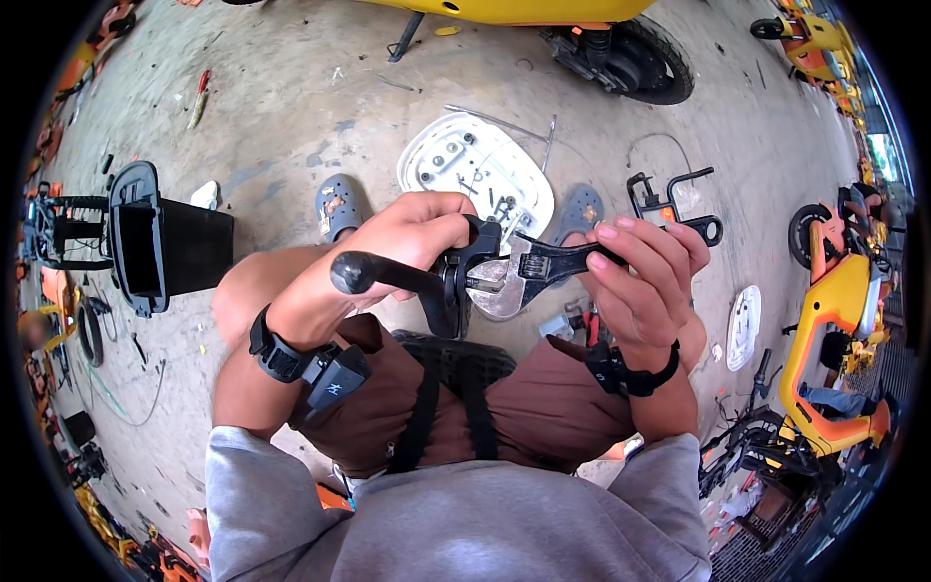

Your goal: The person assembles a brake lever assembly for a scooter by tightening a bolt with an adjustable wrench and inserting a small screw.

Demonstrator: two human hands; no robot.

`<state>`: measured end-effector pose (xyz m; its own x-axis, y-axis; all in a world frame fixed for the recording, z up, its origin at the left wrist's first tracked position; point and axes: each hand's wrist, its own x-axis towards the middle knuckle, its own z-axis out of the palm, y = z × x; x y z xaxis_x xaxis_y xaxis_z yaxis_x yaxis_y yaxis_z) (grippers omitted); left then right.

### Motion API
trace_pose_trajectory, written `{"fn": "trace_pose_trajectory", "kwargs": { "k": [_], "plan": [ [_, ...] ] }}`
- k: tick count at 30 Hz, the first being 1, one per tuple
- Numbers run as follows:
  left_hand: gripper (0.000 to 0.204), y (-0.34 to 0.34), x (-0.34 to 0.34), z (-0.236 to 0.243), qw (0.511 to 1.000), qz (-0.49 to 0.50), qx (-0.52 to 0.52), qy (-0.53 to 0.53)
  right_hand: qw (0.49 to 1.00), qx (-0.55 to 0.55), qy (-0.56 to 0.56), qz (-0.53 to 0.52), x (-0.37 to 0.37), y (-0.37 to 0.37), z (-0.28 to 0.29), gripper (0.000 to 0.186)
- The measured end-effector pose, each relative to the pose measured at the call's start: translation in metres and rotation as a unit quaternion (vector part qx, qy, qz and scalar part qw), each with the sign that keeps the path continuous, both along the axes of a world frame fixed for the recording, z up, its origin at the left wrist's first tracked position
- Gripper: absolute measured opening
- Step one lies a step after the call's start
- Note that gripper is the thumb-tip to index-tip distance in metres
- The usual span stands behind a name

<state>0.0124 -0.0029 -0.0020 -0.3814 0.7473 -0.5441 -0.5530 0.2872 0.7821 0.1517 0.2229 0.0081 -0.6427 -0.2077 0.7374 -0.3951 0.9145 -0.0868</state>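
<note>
My left hand grips a black brake-lever assembly with a rounded lever end sticking out to the left. My right hand holds the black handle of an adjustable wrench; its silver jaws sit on a fitting at the lever's clamp. Both hands are above my knees, and I sit on a low black stool. Under the hands on the concrete lies a white plastic cover holding several loose screws and small parts.
A black basket with its bracket lies at the left. A black metal bracket and a white oval plate lie at the right. Yellow scooters stand at the top and right. Tools and cables are scattered on the floor.
</note>
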Motion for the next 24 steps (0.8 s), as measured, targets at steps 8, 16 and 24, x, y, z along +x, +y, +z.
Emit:
{"fn": "trace_pose_trajectory", "kwargs": {
  "k": [8, 16, 24],
  "plan": [
    [0.014, -0.008, -0.006, 0.021, 0.948, 0.109, -0.043, 0.295, 0.982, -0.183, -0.038, -0.03, -0.01, 0.011, -0.004, 0.027],
    [0.014, -0.01, 0.002, 0.01, 0.852, 0.131, -0.064, 0.503, 0.7, -0.515, -0.495, -0.006, -0.012, 0.001, -0.004, 0.022],
    [0.016, -0.01, 0.003, 0.012, 0.832, 0.084, -0.029, 0.547, 0.68, -0.526, -0.511, 0.007, -0.011, -0.005, -0.001, 0.018]
  ]
}}
